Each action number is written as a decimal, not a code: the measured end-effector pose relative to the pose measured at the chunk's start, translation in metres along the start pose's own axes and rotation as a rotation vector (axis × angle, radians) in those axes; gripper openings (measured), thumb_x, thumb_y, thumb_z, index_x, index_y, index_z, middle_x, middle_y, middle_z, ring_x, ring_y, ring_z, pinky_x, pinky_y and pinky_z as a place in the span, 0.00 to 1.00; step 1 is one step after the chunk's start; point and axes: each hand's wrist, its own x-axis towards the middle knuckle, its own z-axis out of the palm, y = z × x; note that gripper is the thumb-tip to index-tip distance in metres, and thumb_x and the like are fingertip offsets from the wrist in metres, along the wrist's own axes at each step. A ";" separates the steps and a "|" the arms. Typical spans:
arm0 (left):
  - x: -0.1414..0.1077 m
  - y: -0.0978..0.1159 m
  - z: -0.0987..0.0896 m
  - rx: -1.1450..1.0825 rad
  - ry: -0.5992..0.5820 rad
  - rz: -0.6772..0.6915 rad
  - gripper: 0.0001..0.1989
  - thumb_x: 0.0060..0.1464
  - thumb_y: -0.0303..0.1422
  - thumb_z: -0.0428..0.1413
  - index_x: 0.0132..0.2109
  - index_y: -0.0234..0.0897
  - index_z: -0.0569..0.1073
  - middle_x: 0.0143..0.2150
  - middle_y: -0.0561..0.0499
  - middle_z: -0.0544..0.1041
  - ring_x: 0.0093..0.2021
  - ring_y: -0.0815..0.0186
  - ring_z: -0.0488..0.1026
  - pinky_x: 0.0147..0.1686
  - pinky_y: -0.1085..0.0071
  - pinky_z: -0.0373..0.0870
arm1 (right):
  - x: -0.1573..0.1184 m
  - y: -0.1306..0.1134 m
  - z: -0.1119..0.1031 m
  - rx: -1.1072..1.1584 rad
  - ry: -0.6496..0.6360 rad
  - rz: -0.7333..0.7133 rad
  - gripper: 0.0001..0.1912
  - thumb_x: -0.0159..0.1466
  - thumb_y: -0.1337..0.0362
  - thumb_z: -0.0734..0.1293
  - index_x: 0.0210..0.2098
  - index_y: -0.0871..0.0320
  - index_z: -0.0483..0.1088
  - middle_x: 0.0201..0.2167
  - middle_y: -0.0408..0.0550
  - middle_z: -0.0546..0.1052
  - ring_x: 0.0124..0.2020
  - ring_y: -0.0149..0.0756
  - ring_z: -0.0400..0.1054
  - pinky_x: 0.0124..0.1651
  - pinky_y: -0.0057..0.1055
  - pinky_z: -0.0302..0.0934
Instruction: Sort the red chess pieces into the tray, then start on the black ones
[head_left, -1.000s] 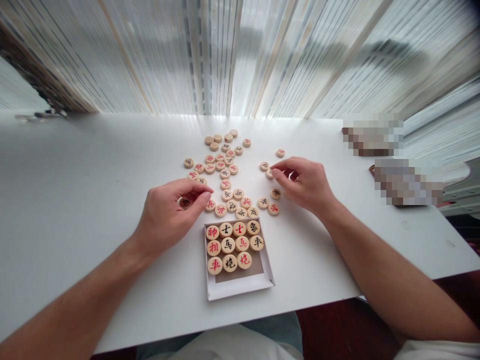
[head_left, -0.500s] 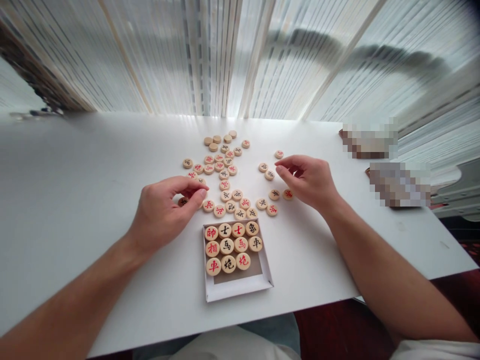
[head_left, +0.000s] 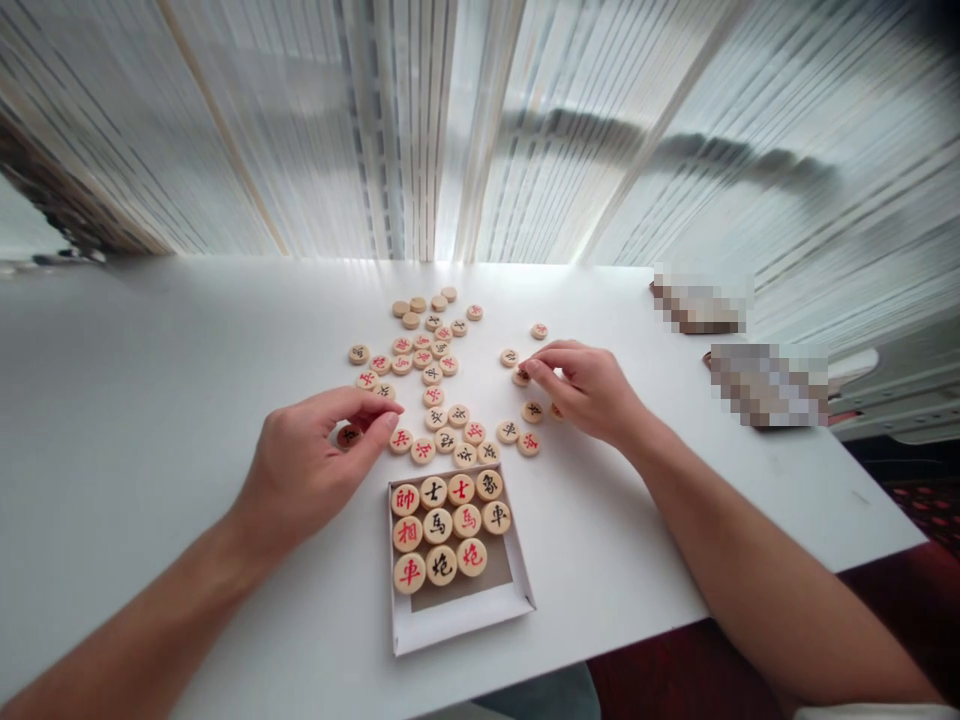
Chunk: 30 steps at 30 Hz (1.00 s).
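Right hand now reaches a loose piece, grip unclear; left hand curls, hold unclear; box stays at eleven

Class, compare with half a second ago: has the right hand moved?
Yes: judged against the lone red-marked piece beyond it, the right hand has shifted left and slightly toward the box.

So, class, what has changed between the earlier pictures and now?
The right hand, drawn back to the right half a second ago, has moved left to a black-marked piece again; whether it grips it is unclear. The left hand and the eleven pieces in the box stayed as they were.
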 end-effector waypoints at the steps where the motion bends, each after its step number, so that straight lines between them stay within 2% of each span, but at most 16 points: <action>1: 0.000 -0.001 0.000 0.003 0.004 -0.002 0.08 0.61 0.40 0.64 0.41 0.42 0.86 0.41 0.49 0.89 0.41 0.57 0.84 0.33 0.70 0.75 | 0.001 0.001 0.000 -0.005 0.021 0.007 0.15 0.73 0.60 0.67 0.34 0.55 0.82 0.36 0.50 0.85 0.32 0.39 0.75 0.36 0.35 0.65; 7: 0.000 -0.001 -0.001 0.020 0.013 0.002 0.09 0.60 0.42 0.64 0.40 0.43 0.86 0.42 0.49 0.89 0.41 0.57 0.85 0.32 0.71 0.75 | 0.006 0.013 -0.004 -0.014 0.150 0.093 0.14 0.72 0.59 0.66 0.37 0.57 0.83 0.32 0.49 0.85 0.31 0.39 0.75 0.36 0.35 0.65; 12: 0.000 -0.001 -0.001 0.018 0.006 0.010 0.09 0.61 0.41 0.64 0.40 0.44 0.86 0.42 0.50 0.89 0.42 0.57 0.85 0.33 0.71 0.76 | 0.007 0.014 -0.006 0.004 0.164 0.130 0.10 0.66 0.59 0.71 0.37 0.56 0.84 0.30 0.48 0.84 0.30 0.38 0.74 0.36 0.35 0.66; 17: 0.000 -0.002 -0.001 0.028 0.006 0.023 0.09 0.61 0.41 0.64 0.41 0.43 0.86 0.42 0.50 0.89 0.42 0.57 0.85 0.34 0.71 0.77 | 0.008 0.015 -0.012 0.063 0.171 0.159 0.11 0.66 0.59 0.72 0.37 0.58 0.84 0.30 0.48 0.84 0.29 0.37 0.73 0.34 0.34 0.66; 20: 0.000 -0.003 -0.002 0.044 0.010 0.028 0.11 0.61 0.43 0.63 0.41 0.43 0.86 0.42 0.50 0.89 0.42 0.56 0.85 0.32 0.70 0.77 | 0.006 0.012 -0.015 0.148 0.098 0.167 0.14 0.66 0.55 0.73 0.39 0.60 0.85 0.28 0.48 0.82 0.26 0.34 0.70 0.29 0.31 0.63; 23: 0.002 -0.003 -0.004 0.069 0.027 0.035 0.12 0.61 0.44 0.62 0.41 0.43 0.86 0.41 0.50 0.89 0.41 0.56 0.85 0.31 0.70 0.77 | 0.002 0.000 -0.014 0.230 -0.042 0.136 0.16 0.65 0.53 0.75 0.40 0.61 0.85 0.26 0.47 0.81 0.24 0.32 0.66 0.26 0.30 0.61; 27: 0.007 -0.005 -0.009 0.092 0.088 0.006 0.12 0.61 0.43 0.63 0.42 0.42 0.86 0.41 0.50 0.89 0.41 0.57 0.85 0.30 0.71 0.78 | -0.006 -0.018 -0.012 0.219 -0.223 -0.055 0.08 0.64 0.62 0.76 0.40 0.59 0.84 0.32 0.48 0.82 0.27 0.30 0.65 0.28 0.28 0.59; 30: 0.009 -0.007 -0.010 0.097 0.107 -0.005 0.12 0.61 0.42 0.63 0.43 0.41 0.87 0.42 0.49 0.89 0.42 0.57 0.85 0.29 0.72 0.78 | -0.010 -0.023 -0.011 0.193 -0.284 -0.142 0.06 0.65 0.67 0.74 0.40 0.59 0.84 0.32 0.47 0.82 0.26 0.29 0.64 0.28 0.28 0.58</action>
